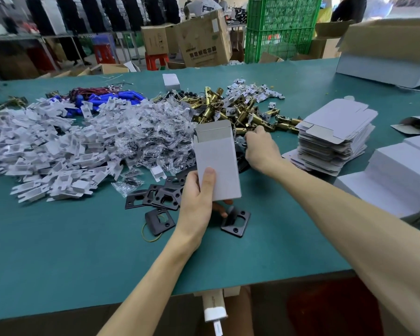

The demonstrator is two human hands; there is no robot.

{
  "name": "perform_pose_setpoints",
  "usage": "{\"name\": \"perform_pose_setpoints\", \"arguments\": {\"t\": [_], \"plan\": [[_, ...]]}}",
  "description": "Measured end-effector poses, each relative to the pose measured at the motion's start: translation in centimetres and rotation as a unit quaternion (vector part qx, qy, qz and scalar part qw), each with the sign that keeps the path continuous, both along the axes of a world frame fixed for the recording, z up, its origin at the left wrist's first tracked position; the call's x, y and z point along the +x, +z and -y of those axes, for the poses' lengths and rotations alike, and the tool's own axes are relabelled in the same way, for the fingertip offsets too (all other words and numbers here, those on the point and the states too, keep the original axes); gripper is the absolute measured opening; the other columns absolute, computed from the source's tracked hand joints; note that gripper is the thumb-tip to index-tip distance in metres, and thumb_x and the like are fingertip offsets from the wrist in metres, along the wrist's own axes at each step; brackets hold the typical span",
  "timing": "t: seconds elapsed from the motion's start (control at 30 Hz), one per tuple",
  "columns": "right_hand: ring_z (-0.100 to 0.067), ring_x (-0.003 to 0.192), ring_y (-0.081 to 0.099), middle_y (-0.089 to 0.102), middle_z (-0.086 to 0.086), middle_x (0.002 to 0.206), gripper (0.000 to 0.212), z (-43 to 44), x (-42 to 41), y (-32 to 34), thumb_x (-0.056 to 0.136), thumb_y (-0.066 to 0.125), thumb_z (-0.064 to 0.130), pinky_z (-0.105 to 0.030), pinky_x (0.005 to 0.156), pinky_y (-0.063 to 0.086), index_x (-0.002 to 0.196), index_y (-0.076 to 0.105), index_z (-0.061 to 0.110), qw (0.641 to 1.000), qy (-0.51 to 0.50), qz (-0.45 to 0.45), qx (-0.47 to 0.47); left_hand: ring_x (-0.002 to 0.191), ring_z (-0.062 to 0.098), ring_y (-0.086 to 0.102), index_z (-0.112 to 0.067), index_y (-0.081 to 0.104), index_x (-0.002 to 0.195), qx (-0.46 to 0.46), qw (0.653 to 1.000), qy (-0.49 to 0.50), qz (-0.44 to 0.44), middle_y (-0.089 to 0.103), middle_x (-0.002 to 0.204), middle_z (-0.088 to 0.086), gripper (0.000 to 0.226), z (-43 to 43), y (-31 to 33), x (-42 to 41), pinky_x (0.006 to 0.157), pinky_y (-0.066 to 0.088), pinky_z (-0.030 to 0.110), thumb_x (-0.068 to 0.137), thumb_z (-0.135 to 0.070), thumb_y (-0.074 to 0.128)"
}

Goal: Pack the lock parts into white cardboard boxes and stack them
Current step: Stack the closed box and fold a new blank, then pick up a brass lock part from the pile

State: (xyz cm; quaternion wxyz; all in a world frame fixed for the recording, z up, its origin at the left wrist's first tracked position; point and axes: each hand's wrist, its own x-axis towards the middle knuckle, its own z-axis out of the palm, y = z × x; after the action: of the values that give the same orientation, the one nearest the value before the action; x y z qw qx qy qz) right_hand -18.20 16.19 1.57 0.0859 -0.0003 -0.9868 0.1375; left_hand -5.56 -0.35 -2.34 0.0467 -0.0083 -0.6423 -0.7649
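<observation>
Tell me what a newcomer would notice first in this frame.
The upright white cardboard box, top flap open, stands out at the centre of the green table, gripped low by the left hand. Behind it sprawl a wide heap of white plastic pieces to the left and a pile of brass latches, at whose near edge the right hand reaches. A stack of flat box blanks sits to the right.

Green crates [280, 27], brown cartons [204, 37] and red stools [155, 61] stand beyond the table [58, 251].
</observation>
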Motion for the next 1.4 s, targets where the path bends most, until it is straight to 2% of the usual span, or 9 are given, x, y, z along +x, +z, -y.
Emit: {"name": "perform_pose_setpoints", "arguments": {"t": [0.23, 0.4, 0.57, 0.8, 0.93, 1.03, 1.2, 1.27, 1.4], "plan": [[-0.038, 0.105, 0.055, 0.051, -0.017, 0.119, 0.023, -0.5, 0.4, -0.4, 0.097, 0.049, -0.007, -0.047, 0.088, 0.051, 0.112, 0.063, 0.002, 0.997, -0.019, -0.062, -0.045, 0.062, 0.032, 0.073, -0.011, 0.051, 0.115, 0.01, 1.0, -0.004, 0.001, 0.075, 0.087, 0.0, 0.039, 0.1, 0.0, 0.0, 0.043, 0.053, 0.031, 0.103, -0.048, 0.056], [-0.032, 0.108, 0.057, 0.055, -0.014, 0.119, 0.027, -1.3, 1.8, 0.5, 0.098, 0.057, -0.004, -0.03, 0.084, 0.042, 0.117, 0.072, 0.007, 0.989, -0.006, -0.104, -0.105, 0.061, 0.029, 0.073, -0.009, 0.051, 0.116, 0.003, 1.0, -0.002, -0.002, 0.075, 0.085, -0.002, 0.039, 0.1, 0.0, -0.1, 0.043, 0.054, 0.031, 0.105, -0.046, 0.054], [-0.02, 0.094, 0.055, 0.054, -0.003, 0.103, 0.02, -2.0, 7.1, 1.2, 0.098, 0.063, 0.003, -0.025, 0.087, 0.041, 0.113, 0.075, 0.009, 0.976, 0.06, -0.125, -0.17, 0.071, 0.029, 0.073, -0.007, 0.052, 0.121, 0.001, 1.0, 0.019, 0.003, 0.069, 0.108, 0.021, 0.041, 0.2, 0.0, -0.2, 0.046, 0.054, 0.031, 0.107, -0.046, 0.051], [-0.01, 0.085, 0.063, 0.067, -0.003, 0.096, 0.026, -4.2, 14.1, -0.1, 0.087, 0.071, -0.005, -0.005, 0.08, 0.042, 0.105, 0.077, 0.013, 0.968, 0.08, -0.027, -0.236, 0.073, 0.025, 0.074, -0.006, 0.052, 0.123, 0.013, 1.0, 0.027, 0.007, 0.068, 0.111, 0.02, 0.039, 0.3, -0.1, -0.3, 0.048, 0.055, 0.029, 0.109, -0.043, 0.049], [-0.02, 0.088, 0.067, 0.071, -0.002, 0.096, 0.031, -5.5, 14.3, -0.3, 0.084, 0.074, 0.001, -0.025, 0.084, 0.054, 0.11, 0.07, 0.016, 0.952, 0.072, 0.086, -0.284, 0.076, 0.018, 0.072, -0.008, 0.053, 0.123, 0.021, 1.0, 0.02, 0.001, 0.067, 0.113, 0.012, 0.036, 0.4, -0.1, -0.1, 0.052, 0.058, 0.031, 0.107, -0.04, 0.054], [-0.013, 0.093, 0.068, 0.071, 0.004, 0.102, 0.029, -5.9, 13.2, 0.2, 0.085, 0.08, 0.036, -0.029, 0.078, 0.054, 0.108, 0.068, 0.021, 0.933, 0.052, 0.118, -0.336, 0.087, 0.016, 0.075, -0.011, 0.055, 0.123, 0.03, 0.999, 0.012, -0.007, 0.07, 0.113, 0.007, 0.039, 0.4, 0.2, 0.1, 0.06, 0.061, 0.03, 0.1, -0.042, 0.062], [-0.038, 0.09, 0.067, 0.072, -0.023, 0.095, 0.059, -4.3, 10.3, 0.4, 0.095, 0.061, 0.054, -0.042, 0.078, 0.054, 0.094, 0.071, -0.004, 0.971, -0.018, 0.115, -0.209, 0.104, 0.018, 0.073, -0.017, 0.06, 0.115, 0.008, 0.999, -0.024, -0.043, 0.076, 0.11, -0.003, 0.035, 0.4, 0.0, 0.2, 0.075, 0.061, 0.029, 0.09, -0.04, 0.069], [-0.038, 0.068, 0.05, 0.054, -0.016, 0.065, 0.058, -3.3, 9.4, 0.5, 0.093, 0.067, 0.053, -0.038, 0.056, 0.039, 0.068, 0.055, 0.002, 0.974, -0.037, 0.128, -0.184, 0.104, 0.015, 0.071, -0.016, 0.062, 0.11, -0.015, 0.997, -0.03, -0.063, 0.075, 0.107, -0.004, 0.031, 0.5, 0.0, 0.2, 0.083, 0.061, 0.03, 0.089, -0.037, 0.072], [-0.028, 0.072, 0.041, 0.04, -0.008, 0.067, 0.052, -2.0, 7.9, 0.9, 0.085, 0.075, 0.04, -0.035, 0.05, 0.025, 0.065, 0.036, 0.013, 0.981, -0.05, 0.148, -0.118, 0.101, 0.013, 0.07, -0.013, 0.062, 0.108, -0.022, 0.995, -0.048, -0.089, 0.075, 0.107, 0.002, 0.03, 0.5, 0.0, 0.3, 0.082, 0.059, 0.026, 0.087, -0.029, 0.076]]}}
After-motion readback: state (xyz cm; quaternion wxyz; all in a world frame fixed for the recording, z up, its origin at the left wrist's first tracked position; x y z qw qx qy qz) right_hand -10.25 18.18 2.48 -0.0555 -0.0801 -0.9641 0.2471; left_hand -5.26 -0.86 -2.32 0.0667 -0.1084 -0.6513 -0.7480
